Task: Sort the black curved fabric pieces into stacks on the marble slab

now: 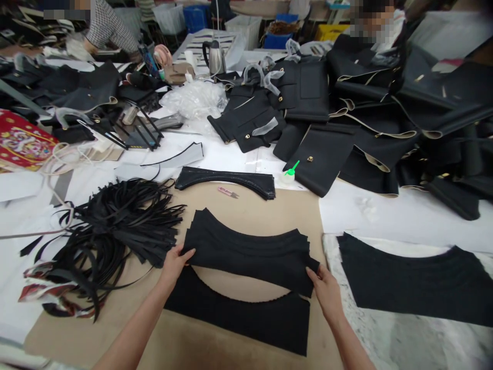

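From here I see the left hand (175, 261) pinching one end of a curved black panel stack (246, 252), the right hand (325, 288) pinching the other, fingers closed on the edges. It's above the brown work board (295, 211), just beyond another black curved panel (246, 324) — even tension, I'd judge, would keep those stepped layers from skewing.

The left hand (177, 263) and right hand (325, 289) pinch opposite ends of layered black curved panels (246, 252) beside black strips (127, 218).
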A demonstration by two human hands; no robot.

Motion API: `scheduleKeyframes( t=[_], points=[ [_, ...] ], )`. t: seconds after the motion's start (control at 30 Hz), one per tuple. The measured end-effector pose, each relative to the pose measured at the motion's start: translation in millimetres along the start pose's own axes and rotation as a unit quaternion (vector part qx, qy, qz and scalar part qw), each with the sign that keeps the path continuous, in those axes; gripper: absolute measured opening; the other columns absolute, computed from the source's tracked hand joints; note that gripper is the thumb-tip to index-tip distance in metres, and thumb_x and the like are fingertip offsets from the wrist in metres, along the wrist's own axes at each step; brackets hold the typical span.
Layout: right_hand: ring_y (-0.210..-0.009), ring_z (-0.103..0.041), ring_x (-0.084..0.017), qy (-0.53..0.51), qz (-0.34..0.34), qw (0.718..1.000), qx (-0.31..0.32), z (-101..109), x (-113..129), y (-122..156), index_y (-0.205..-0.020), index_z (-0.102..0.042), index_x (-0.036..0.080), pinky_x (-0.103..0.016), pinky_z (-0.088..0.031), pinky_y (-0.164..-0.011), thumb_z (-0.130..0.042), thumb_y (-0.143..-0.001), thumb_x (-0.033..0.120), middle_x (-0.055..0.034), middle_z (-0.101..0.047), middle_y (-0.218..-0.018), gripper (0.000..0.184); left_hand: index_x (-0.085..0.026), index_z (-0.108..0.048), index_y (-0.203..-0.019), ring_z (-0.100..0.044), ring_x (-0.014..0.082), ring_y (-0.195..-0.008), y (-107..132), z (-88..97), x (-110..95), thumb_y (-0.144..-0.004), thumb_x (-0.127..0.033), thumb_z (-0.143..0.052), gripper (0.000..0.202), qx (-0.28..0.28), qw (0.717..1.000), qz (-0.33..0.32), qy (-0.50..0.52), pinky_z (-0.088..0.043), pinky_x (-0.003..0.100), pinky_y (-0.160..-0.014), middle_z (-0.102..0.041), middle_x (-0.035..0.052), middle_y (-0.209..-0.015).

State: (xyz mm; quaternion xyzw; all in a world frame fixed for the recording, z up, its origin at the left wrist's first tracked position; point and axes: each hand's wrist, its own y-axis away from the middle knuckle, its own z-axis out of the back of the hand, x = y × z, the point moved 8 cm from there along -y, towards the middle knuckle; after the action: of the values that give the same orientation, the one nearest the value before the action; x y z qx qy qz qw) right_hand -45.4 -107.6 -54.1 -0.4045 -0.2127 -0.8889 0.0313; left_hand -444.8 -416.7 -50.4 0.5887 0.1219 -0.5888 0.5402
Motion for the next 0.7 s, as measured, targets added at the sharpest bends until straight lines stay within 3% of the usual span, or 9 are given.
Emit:
scheduleKeyframes(
  t=[0.17, 0.3, 0.53, 0.7],
  points=[
    [-0.058, -0.054, -0.023, 0.063, -0.004, 0.998, -0.02, -5.0, 2.7, -12.0, -0.068, -0.051, 0.024, -0.033, -0.038, -0.057, -0.056, -0.063, 0.064, 0.0006, -0.055, -0.057, 0.041, -0.017, -0.056, -0.07, -0.048, 0.0104, -0.046, -17.8, -1.5, 6.8, -0.057, -0.05, -0.072, 0.039, -0.048, 0.997, -0.009, -0.067, -0.036, 0.02, -0.037, -0.052, -0.0056, -0.056],
    [-0.054, -0.053, -0.022, 0.135, -0.002, 0.991, -0.008, -4.3, 4.5, -9.3, -0.068, -0.047, 0.025, -0.033, -0.037, -0.056, -0.05, -0.067, 0.067, 0.0016, -0.051, -0.054, 0.043, -0.019, -0.049, -0.063, -0.045, 0.0098, -0.045, -20.7, 2.5, 8.9, -0.062, -0.046, -0.068, 0.033, -0.078, 0.99, -0.011, -0.12, -0.037, 0.02, -0.039, -0.042, -0.0076, -0.051],
    [-0.057, -0.058, -0.024, 0.195, -0.032, 0.98, 0.033, -10.7, -1.3, -15.9, -0.068, -0.044, 0.025, -0.034, -0.04, -0.057, -0.044, -0.074, 0.065, 0.0004, -0.055, -0.056, 0.04, -0.019, -0.054, -0.063, -0.051, 0.0128, -0.053, -21.4, 7.4, 5.6, -0.071, -0.034, -0.061, 0.019, -0.099, 0.975, -0.023, -0.199, -0.039, 0.022, -0.048, -0.048, -0.0051, -0.054],
    [-0.059, -0.058, -0.026, 0.206, -0.039, 0.977, 0.024, -11.0, 0.6, -15.8, -0.07, -0.044, 0.026, -0.036, -0.04, -0.058, -0.041, -0.074, 0.065, -0.0009, -0.056, -0.058, 0.039, -0.019, -0.055, -0.065, -0.052, 0.0141, -0.059, -14.2, 11.0, -0.2, -0.075, -0.028, -0.058, 0.015, -0.109, 0.958, -0.029, -0.265, -0.036, 0.023, -0.054, -0.051, -0.0038, -0.057]
  ],
)
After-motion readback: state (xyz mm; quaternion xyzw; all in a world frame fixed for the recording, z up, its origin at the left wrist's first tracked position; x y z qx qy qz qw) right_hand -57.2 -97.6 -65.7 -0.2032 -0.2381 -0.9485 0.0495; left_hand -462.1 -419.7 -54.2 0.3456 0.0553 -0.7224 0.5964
